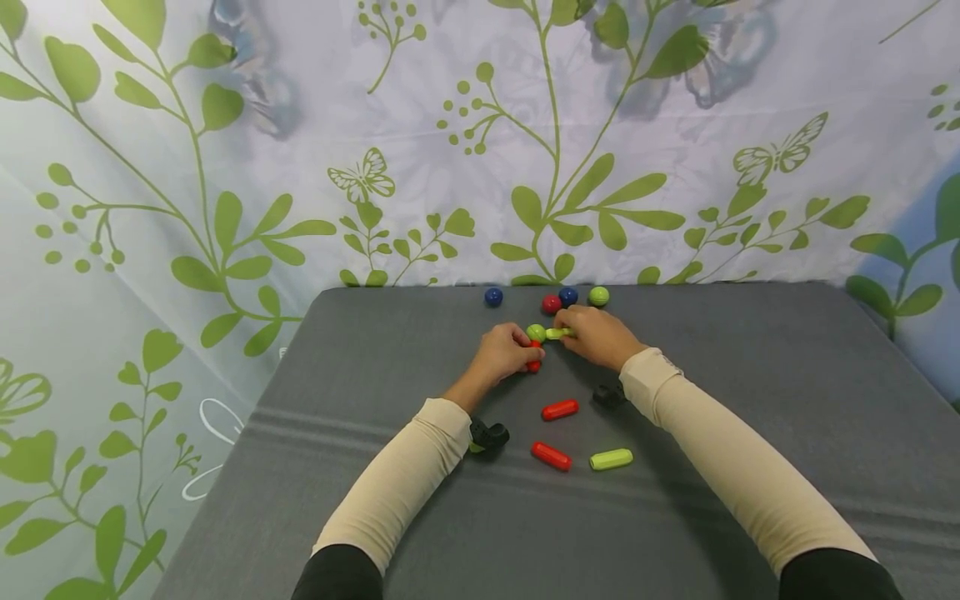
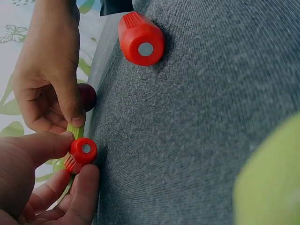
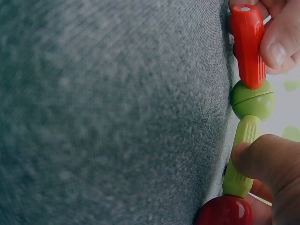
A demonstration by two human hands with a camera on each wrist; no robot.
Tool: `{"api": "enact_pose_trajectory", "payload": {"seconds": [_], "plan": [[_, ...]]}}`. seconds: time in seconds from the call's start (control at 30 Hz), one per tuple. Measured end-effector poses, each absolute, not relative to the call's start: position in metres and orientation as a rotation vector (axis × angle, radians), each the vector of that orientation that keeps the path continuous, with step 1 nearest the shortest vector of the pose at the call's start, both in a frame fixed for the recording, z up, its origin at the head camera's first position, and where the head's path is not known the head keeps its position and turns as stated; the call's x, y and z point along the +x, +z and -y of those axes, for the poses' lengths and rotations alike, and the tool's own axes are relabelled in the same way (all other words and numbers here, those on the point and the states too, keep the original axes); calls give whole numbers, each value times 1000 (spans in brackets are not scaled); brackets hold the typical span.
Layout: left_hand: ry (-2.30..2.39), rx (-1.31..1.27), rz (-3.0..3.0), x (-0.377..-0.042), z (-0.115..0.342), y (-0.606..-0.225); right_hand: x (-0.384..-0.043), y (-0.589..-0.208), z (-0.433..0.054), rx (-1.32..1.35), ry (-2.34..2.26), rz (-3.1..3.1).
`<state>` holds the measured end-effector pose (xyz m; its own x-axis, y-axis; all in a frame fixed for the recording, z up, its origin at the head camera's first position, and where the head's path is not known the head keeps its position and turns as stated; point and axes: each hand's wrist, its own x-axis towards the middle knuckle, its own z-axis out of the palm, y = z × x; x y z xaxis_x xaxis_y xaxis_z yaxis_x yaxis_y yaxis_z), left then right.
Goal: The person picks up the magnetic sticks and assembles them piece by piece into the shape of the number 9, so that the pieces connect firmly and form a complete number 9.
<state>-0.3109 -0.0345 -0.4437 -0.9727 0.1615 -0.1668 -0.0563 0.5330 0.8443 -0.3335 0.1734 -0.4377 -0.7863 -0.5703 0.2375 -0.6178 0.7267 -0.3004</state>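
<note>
My left hand (image 1: pixel 504 350) grips a red rod (image 3: pixel 248 44) with a silvery disc in its end. The rod's other end meets a green ball (image 3: pixel 253 101) with a seam round it. On the ball's other side joins a light green rod (image 3: pixel 241 159), which my right hand (image 1: pixel 600 335) pinches between thumb and fingers. A dark red ball (image 3: pixel 225 212) appears at the green rod's far end in the right wrist view; I cannot tell whether it is attached. In the left wrist view the right hand (image 2: pixel 49 70) partly covers the light green rod (image 2: pixel 76 131).
Along the back edge of the grey table (image 1: pixel 375 350) lie a blue ball (image 1: pixel 493 297), a red ball (image 1: pixel 551 304), another blue ball (image 1: pixel 568 297) and a green ball (image 1: pixel 598 297). Nearer are two red rods (image 1: pixel 560 409) and a light green rod (image 1: pixel 611 459). A patterned curtain (image 1: pixel 465 167) hangs behind.
</note>
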Motion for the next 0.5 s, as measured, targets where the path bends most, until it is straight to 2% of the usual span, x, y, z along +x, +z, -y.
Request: {"api": "enact_pose_trajectory", "payload": {"seconds": [0.33,0.5], "plan": [[1469,115,-2508,-312,33,-446,-333,-440,-173,948,558,2799],[1321,392,-2608,-315,42,-446,-335,-441,-174,971,562,2789]]}}
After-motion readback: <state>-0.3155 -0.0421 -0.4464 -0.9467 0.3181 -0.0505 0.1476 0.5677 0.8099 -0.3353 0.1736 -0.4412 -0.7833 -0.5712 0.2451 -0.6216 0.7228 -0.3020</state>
